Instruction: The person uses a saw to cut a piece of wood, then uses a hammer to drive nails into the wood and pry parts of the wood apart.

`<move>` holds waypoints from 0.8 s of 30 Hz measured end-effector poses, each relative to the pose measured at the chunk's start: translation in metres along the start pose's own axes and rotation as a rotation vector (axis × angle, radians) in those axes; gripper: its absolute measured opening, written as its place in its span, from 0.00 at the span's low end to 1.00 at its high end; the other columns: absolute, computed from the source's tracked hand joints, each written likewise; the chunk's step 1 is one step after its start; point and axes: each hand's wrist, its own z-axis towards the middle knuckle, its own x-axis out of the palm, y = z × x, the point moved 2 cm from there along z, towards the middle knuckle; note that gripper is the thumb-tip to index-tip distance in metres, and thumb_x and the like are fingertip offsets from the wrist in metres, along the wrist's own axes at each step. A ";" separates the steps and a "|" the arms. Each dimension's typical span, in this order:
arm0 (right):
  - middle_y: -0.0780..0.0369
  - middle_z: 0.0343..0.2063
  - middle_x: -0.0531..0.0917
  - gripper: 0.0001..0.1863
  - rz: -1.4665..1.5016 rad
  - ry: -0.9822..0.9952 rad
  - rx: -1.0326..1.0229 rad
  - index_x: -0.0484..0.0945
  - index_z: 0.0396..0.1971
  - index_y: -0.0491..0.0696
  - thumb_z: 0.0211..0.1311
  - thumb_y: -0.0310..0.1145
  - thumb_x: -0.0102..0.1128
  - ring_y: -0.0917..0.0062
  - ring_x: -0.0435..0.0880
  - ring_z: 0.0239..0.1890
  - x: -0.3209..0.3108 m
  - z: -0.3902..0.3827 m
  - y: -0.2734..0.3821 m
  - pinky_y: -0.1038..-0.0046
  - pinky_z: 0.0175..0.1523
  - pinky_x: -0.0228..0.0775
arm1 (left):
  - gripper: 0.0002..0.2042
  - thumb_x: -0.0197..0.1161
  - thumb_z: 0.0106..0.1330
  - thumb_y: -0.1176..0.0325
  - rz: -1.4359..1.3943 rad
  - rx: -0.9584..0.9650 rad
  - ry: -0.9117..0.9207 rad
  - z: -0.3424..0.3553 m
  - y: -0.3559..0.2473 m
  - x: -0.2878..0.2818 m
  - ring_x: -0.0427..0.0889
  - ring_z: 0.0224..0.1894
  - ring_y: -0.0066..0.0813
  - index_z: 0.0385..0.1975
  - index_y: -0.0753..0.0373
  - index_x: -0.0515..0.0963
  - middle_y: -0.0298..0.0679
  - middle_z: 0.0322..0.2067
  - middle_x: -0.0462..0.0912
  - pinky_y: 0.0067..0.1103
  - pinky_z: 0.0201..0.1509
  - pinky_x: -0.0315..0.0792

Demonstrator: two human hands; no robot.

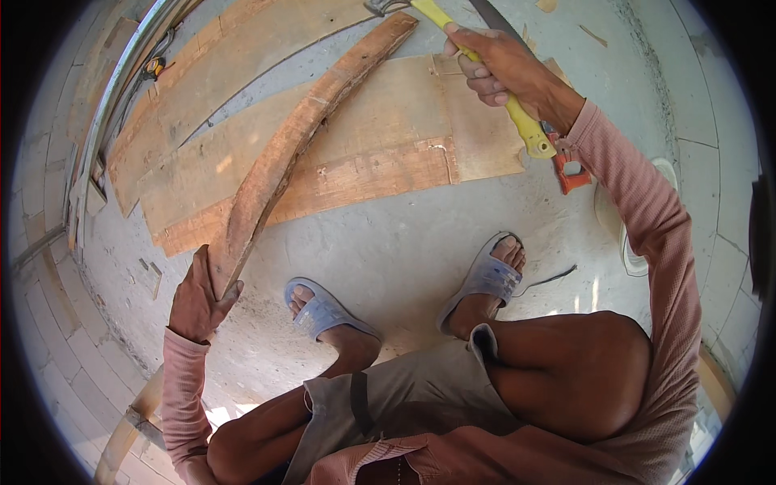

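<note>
A long, rough wooden board slants from the lower left toward the top middle, over plywood sheets. My left hand grips its near end, thumb on one side and fingers on the other. In my right hand is a hammer with a yellow handle, held at the far right above the plywood. The metal head of the hammer points up and left, close to the far end of the board. My right fingers are wrapped around the middle of the handle.
Plywood pieces lie on the concrete floor. A handsaw with a red-orange handle rests beneath my right forearm, near a pale bucket. On the left are a tape measure and long metal strips. Block walls stand at the sides.
</note>
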 end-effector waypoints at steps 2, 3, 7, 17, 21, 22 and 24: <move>0.75 0.17 0.57 0.19 0.418 -0.254 -0.144 0.67 0.41 0.49 0.77 0.52 0.49 0.91 0.56 0.14 -0.012 0.000 0.010 0.82 0.16 0.50 | 0.43 0.73 0.60 0.56 -0.010 -0.038 0.038 0.002 -0.007 -0.007 0.82 0.51 0.64 0.68 0.74 0.57 0.69 0.53 0.77 0.41 0.54 0.79; 0.75 0.17 0.57 0.19 0.415 -0.250 -0.141 0.67 0.41 0.49 0.77 0.52 0.49 0.91 0.56 0.14 -0.008 0.003 0.010 0.82 0.16 0.50 | 0.43 0.73 0.60 0.56 -0.014 -0.042 0.040 0.004 -0.007 -0.006 0.82 0.51 0.64 0.68 0.74 0.57 0.69 0.53 0.77 0.41 0.54 0.79; 0.75 0.16 0.59 0.20 0.550 -0.298 -0.060 0.67 0.36 0.50 0.76 0.53 0.52 0.90 0.55 0.12 0.026 0.010 -0.016 0.82 0.14 0.50 | 0.42 0.72 0.61 0.56 -0.006 0.003 0.024 0.003 -0.004 -0.003 0.82 0.52 0.65 0.67 0.74 0.58 0.70 0.52 0.77 0.41 0.55 0.78; 0.74 0.16 0.60 0.21 0.261 -0.046 -0.019 0.69 0.37 0.48 0.76 0.53 0.51 0.90 0.58 0.13 0.009 0.000 0.008 0.82 0.15 0.53 | 0.41 0.73 0.60 0.58 -0.019 -0.002 0.013 0.007 -0.001 0.000 0.81 0.52 0.65 0.68 0.71 0.58 0.67 0.54 0.76 0.42 0.54 0.78; 0.75 0.15 0.60 0.14 0.724 -0.373 -0.178 0.67 0.34 0.55 0.77 0.47 0.46 0.90 0.53 0.10 -0.046 0.030 -0.003 0.80 0.13 0.46 | 0.41 0.73 0.60 0.59 -0.015 -0.001 0.036 0.012 -0.002 0.005 0.81 0.53 0.65 0.68 0.70 0.58 0.67 0.56 0.75 0.42 0.56 0.78; 0.75 0.15 0.60 0.14 0.722 -0.377 -0.175 0.67 0.34 0.55 0.77 0.47 0.46 0.90 0.53 0.10 -0.038 0.031 -0.012 0.80 0.13 0.46 | 0.41 0.73 0.60 0.59 -0.017 0.003 0.038 0.014 -0.001 0.006 0.81 0.53 0.65 0.68 0.70 0.58 0.67 0.56 0.75 0.42 0.56 0.78; 0.76 0.16 0.59 0.19 0.528 -0.389 -0.046 0.68 0.35 0.50 0.77 0.52 0.51 0.91 0.54 0.12 0.003 0.024 -0.025 0.83 0.15 0.49 | 0.41 0.73 0.60 0.59 -0.015 -0.006 0.028 0.010 0.008 0.006 0.80 0.54 0.65 0.68 0.71 0.57 0.67 0.56 0.75 0.42 0.57 0.78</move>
